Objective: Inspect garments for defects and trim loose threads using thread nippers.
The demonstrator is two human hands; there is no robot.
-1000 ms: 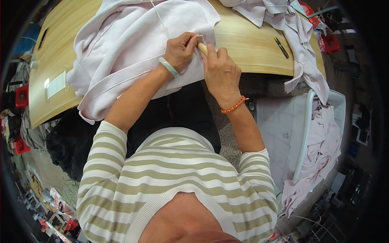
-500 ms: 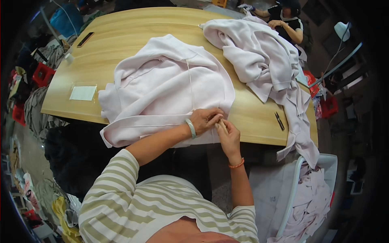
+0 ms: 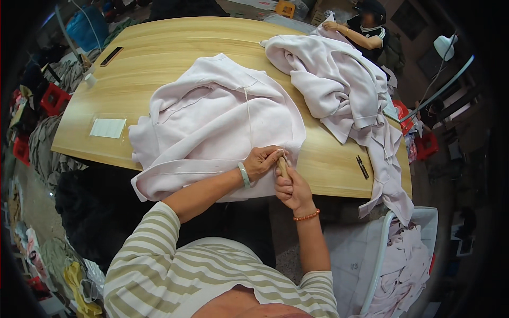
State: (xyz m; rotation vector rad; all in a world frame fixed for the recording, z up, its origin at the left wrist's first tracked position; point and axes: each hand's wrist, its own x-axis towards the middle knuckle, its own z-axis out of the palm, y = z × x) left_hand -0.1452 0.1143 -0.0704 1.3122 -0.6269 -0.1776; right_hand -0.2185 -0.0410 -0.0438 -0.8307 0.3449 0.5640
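A pale pink knit garment (image 3: 212,114) lies spread on the near part of the table, with a thin cord hanging down its middle. At its lower right edge, my left hand (image 3: 261,161) is closed, pinching the fabric between thumb and fingers. My right hand (image 3: 295,192) is wrapped round a short wooden handle (image 3: 283,168) that points up toward the left fingertips. Whatever tip the handle has is hidden by the left fingers and cloth.
On the wooden table (image 3: 159,45) lie a heap of pink garments (image 3: 339,79), black thread snips (image 3: 362,166), a white card (image 3: 107,127) and a phone (image 3: 112,56). A bin (image 3: 379,265) of pink pieces stands at lower right. A co-worker (image 3: 366,37) handles cloth across the table.
My right hand has dropped slightly and turned, its fingers now curled round the wooden handle, which shows more. The left hand keeps its pinch. The co-worker's arm has shifted, and the view has tilted slightly.
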